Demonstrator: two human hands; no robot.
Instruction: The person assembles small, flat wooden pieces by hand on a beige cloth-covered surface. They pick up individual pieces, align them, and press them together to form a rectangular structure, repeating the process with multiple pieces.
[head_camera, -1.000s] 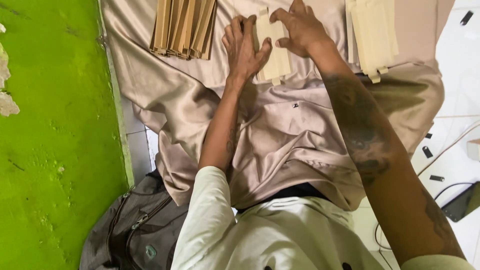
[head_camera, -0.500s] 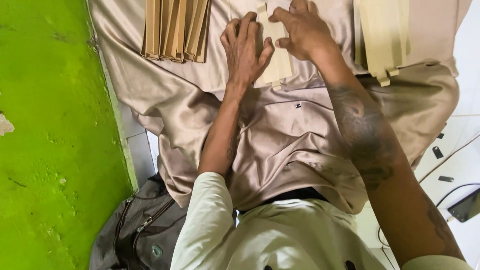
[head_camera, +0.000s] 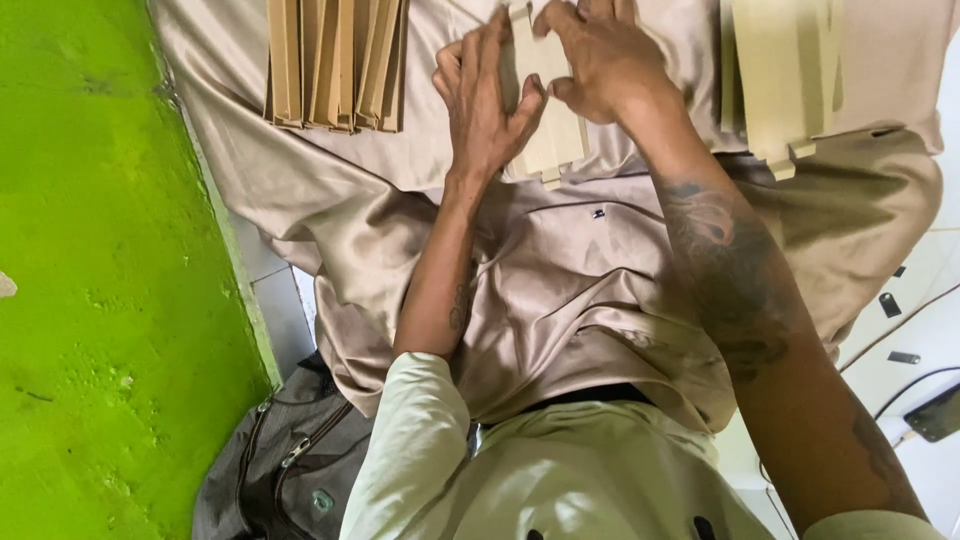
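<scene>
a shiny beige cloth (head_camera: 600, 290) covers the whole work surface, with a green floor (head_camera: 90, 300) off to the person's left. on the cloth, a fan of tan folded card pieces (head_camera: 335, 65) lies well to the left and a paler stack (head_camera: 780, 80) well to the right. between them sits the pale card piece (head_camera: 548, 130) being worked, its long axis running away from the person. both hands meet on it: the left hand (head_camera: 485, 100) lies flat along its left edge, fingers together and pressed down, while the right hand (head_camera: 600, 60) grips its far end, fingers pinched on the card.
</scene>
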